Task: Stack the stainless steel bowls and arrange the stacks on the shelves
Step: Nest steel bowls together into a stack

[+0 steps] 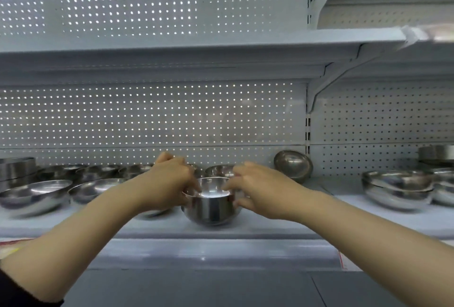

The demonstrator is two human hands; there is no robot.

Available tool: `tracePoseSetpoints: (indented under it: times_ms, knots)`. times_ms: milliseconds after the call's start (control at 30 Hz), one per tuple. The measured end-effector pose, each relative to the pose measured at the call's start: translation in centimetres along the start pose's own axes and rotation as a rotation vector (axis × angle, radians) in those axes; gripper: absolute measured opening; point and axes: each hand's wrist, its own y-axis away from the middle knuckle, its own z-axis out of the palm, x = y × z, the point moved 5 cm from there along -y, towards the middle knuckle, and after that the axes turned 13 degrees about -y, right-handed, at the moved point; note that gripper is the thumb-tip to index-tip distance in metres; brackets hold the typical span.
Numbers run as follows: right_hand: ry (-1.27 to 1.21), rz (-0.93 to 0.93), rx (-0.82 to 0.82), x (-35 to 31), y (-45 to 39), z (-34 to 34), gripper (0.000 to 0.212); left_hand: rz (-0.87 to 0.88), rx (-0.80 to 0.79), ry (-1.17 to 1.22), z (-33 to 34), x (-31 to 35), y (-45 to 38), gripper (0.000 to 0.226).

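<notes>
You stand before a grey shelf unit with a pegboard back. The upper shelf runs across the view above your hands. The lower shelf carries all the bowls. Along its left part there is a row of wide shallow bowls, and behind them more bowls near the back wall. At the far left edge a stack stands. On the right part, two nested bowls lie near the right edge. One tilted bowl leans against the back wall, right of the middle.

Near the front edge, in the middle of the lower shelf, stands the small bowl, upright. Another bowl is just behind it. Your left hand grips the left rim of the small bowl with curled fingers. Your right hand pinches its right rim, thumb on the outer wall.
</notes>
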Motion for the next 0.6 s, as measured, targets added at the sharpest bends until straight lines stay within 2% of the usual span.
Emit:
tracePoseSetpoints:
  times_ms: [67,233,333,400,500,600]
  knots:
    - [-0.043,0.081,0.058,2.5,1.0,-1.7,0.033,-0.032,0.032,0.108,-1.5,0.1,-0.9,0.036]
    - [-0.035,0.395,0.189,12.0,4.2,-6.5,0.033,-0.131,0.32,0.272,-7.7,3.1,-7.1,0.041]
    - [0.024,0.514,0.212,16.4,5.6,-7.0,0.033,-0.183,0.382,0.26,-9.5,6.9,-12.6,0.04]
    - [0.084,0.557,0.153,18.6,5.9,-6.2,0.032,-0.195,0.346,0.136,-9.0,9.4,-16.4,0.034]
    - [0.121,0.628,0.021,21.9,5.0,-4.3,0.04,-0.181,0.164,-0.041,-6.2,12.5,-21.9,0.021]
    - [0.077,0.717,-0.069,25.2,3.8,-2.0,0.047,-0.224,-0.026,-0.125,-2.2,14.0,-26.2,0.026]
